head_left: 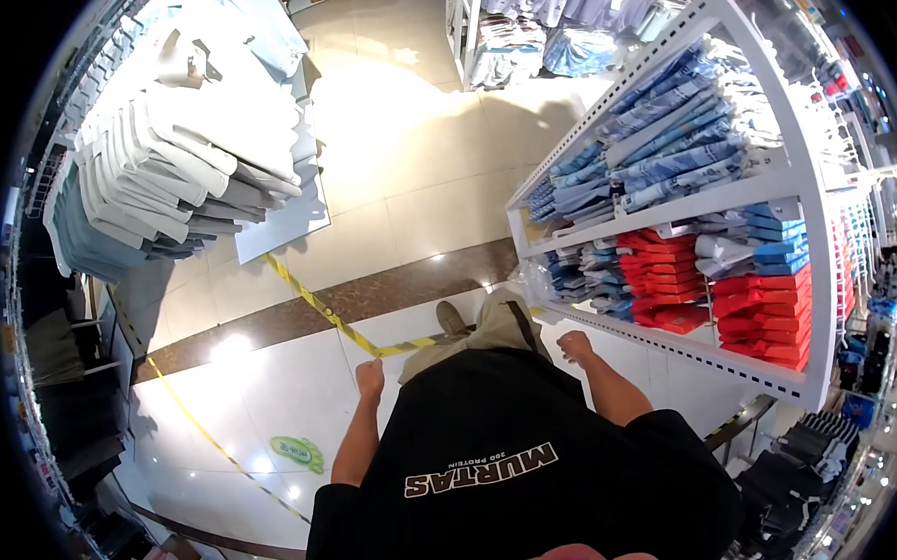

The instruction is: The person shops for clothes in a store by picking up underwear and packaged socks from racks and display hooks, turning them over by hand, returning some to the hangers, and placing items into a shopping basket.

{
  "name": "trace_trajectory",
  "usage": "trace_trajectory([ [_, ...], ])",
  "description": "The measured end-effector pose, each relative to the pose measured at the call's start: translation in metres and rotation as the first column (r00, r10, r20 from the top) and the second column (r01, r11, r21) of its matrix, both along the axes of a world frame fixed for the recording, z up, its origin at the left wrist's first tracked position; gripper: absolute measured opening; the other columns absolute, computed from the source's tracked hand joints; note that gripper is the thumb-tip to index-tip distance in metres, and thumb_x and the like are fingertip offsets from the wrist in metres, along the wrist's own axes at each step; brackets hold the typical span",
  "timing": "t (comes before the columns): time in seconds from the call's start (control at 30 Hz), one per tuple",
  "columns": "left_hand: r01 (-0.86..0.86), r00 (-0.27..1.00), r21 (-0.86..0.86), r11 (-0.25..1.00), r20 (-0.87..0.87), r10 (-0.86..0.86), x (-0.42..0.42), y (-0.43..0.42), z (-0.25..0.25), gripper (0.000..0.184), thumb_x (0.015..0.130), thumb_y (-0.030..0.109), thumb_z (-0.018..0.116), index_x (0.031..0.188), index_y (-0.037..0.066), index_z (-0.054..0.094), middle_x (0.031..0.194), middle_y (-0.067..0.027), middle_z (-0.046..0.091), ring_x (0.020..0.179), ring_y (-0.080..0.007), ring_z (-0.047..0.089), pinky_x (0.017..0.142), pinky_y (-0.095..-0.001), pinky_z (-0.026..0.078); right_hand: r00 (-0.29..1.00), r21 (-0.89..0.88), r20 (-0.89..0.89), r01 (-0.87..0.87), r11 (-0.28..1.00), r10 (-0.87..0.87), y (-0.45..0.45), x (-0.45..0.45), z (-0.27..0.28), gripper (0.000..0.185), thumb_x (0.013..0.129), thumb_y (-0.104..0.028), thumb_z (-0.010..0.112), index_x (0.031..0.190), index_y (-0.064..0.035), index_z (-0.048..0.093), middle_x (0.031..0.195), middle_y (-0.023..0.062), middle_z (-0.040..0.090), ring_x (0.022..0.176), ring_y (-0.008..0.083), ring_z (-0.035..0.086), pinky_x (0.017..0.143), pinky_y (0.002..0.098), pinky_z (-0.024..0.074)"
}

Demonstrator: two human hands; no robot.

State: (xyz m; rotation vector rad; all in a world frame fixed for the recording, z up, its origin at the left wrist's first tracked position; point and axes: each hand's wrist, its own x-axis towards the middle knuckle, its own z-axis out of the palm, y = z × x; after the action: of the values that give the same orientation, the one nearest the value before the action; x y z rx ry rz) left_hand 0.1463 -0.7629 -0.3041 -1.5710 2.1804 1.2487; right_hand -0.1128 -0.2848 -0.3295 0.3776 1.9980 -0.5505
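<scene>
From my end, the left hand (371,374), between seven and eight o'clock, and the right hand (574,348), at four, curl over their own palms, so I can't see whether either holds anything. One shoe (450,320) shows near the middle; the other foot is hidden from me. The black shirt (515,417) runs off the bottom edge at six. Glare swallows folds of the pale clothes (163,157) at ten, and the top edge cuts the shelf (473,39) at one. I can't read the small green sticker (298,453) past seven; dark clothes (57,357) near nine sink into shadow.
</scene>
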Motion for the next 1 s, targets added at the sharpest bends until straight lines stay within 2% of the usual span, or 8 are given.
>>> trace_trajectory([
  [0.2, 0.045, 0.999, -0.099, 0.994, -0.022, -0.047, -0.052, -0.015, 0.010, 0.035, 0.081, 0.025, 0.060, 0.070, -0.008, 0.060, 0.065, -0.0252, 0.059, 0.062, -0.0353, 0.059, 0.063, -0.0465, 0.045, 0.969, -0.262, -0.157, 0.147, 0.954, -0.192, -0.078, 0.008, -0.007, 0.018, 0.082, -0.021, 0.067, 0.091, -0.0048, 0.070, 0.073, 0.0115, 0.067, 0.058, 0.0194, 0.066, 0.049, 0.0323, 0.0529],
  [0.33, -0.016, 0.997, -0.058, 0.998, -0.074, 0.012, -0.095, -0.063, -0.025, 0.029, 0.080, 0.023, 0.066, 0.081, -0.005, 0.064, 0.079, -0.0216, 0.066, 0.076, -0.0323, 0.065, 0.070, -0.0433, 0.049, 0.887, -0.285, -0.461, -0.137, 0.949, -0.011, -0.122, -0.017, -0.055, 0.022, 0.082, -0.021, 0.067, 0.096, -0.0047, 0.071, 0.079, 0.0149, 0.069, 0.061, 0.0184, 0.067, 0.051, 0.0316, 0.0525],
  [0.43, 0.048, 0.990, 0.054, 0.997, -0.134, -0.040, -0.133, -0.113, -0.058, 0.028, 0.082, 0.025, 0.068, 0.091, -0.002, 0.065, 0.083, -0.0137, 0.069, 0.076, -0.0262, 0.065, 0.074, -0.0372, 0.051, 0.945, -0.369, -0.147, 0.220, 0.903, -0.291, -0.155, -0.061, -0.048, 0.023, 0.083, -0.022, 0.068, 0.095, -0.0025, 0.069, 0.072, 0.0075, 0.067, 0.052, 0.0161, 0.063, 0.044, 0.0284, 0.0478],
  [0.53, 0.214, 0.976, 0.215, 0.953, -0.078, -0.202, -0.182, -0.158, -0.029, 0.027, 0.086, 0.025, 0.066, 0.088, -0.002, 0.064, 0.080, -0.0117, 0.067, 0.070, -0.0206, 0.064, 0.066, -0.0342, 0.052, 0.933, -0.275, -0.249, 0.188, 0.943, -0.259, -0.173, -0.097, -0.043, 0.024, 0.082, -0.022, 0.066, 0.097, -0.0047, 0.070, 0.075, 0.0107, 0.069, 0.057, 0.0184, 0.066, 0.048, 0.0316, 0.0526],
  [0.6, 0.193, 0.981, 0.287, 0.938, -0.051, -0.186, -0.227, -0.174, 0.006, 0.023, 0.090, 0.022, 0.063, 0.084, -0.001, 0.062, 0.077, -0.0092, 0.065, 0.061, -0.0148, 0.061, 0.053, -0.0299, 0.048, 0.971, -0.153, -0.240, -0.012, 0.988, -0.026, -0.185, -0.132, -0.055, 0.022, 0.081, -0.022, 0.066, 0.095, -0.0047, 0.070, 0.074, 0.0095, 0.068, 0.057, 0.0177, 0.066, 0.049, 0.0325, 0.0530],
  [0.7, 0.234, 0.969, 0.270, 0.934, -0.142, -0.202, -0.275, -0.212, 0.028, 0.022, 0.093, 0.021, 0.061, 0.090, -0.001, 0.061, 0.073, -0.0074, 0.064, 0.057, -0.0141, 0.060, 0.049, -0.0276, 0.048, 0.929, -0.191, -0.184, 0.285, 0.939, -0.320, -0.235, -0.182, -0.037, 0.024, 0.080, -0.023, 0.067, 0.094, -0.0038, 0.070, 0.072, 0.0091, 0.067, 0.058, 0.0172, 0.065, 0.053, 0.0325, 0.0542],
  [0.8, 0.249, 0.954, 0.219, 0.943, -0.221, -0.200, -0.308, -0.261, 0.012, 0.024, 0.093, 0.023, 0.061, 0.093, -0.001, 0.060, 0.076, -0.0078, 0.064, 0.057, -0.0152, 0.060, 0.049, -0.0274, 0.049, 0.898, -0.290, -0.398, 0.071, 0.954, -0.188, -0.271, -0.227, -0.096, 0.024, 0.081, -0.024, 0.069, 0.093, -0.0030, 0.070, 0.075, 0.0099, 0.067, 0.059, 0.0169, 0.064, 0.058, 0.0322, 0.0546],
  [1.0, 0.099, 0.970, 0.299, 0.949, -0.243, -0.025, -0.391, -0.256, 0.065, 0.017, 0.094, 0.019, 0.059, 0.094, 0.002, 0.061, 0.079, -0.0066, 0.064, 0.058, -0.0145, 0.061, 0.051, -0.0273, 0.049, 0.848, -0.589, -0.152, 0.334, 0.736, -0.507, -0.342, -0.322, 0.003, 0.030, 0.086, -0.028, 0.067, 0.105, -0.0045, 0.066, 0.084, 0.0079, 0.066, 0.064, 0.0153, 0.063, 0.056, 0.0300, 0.0517],
])
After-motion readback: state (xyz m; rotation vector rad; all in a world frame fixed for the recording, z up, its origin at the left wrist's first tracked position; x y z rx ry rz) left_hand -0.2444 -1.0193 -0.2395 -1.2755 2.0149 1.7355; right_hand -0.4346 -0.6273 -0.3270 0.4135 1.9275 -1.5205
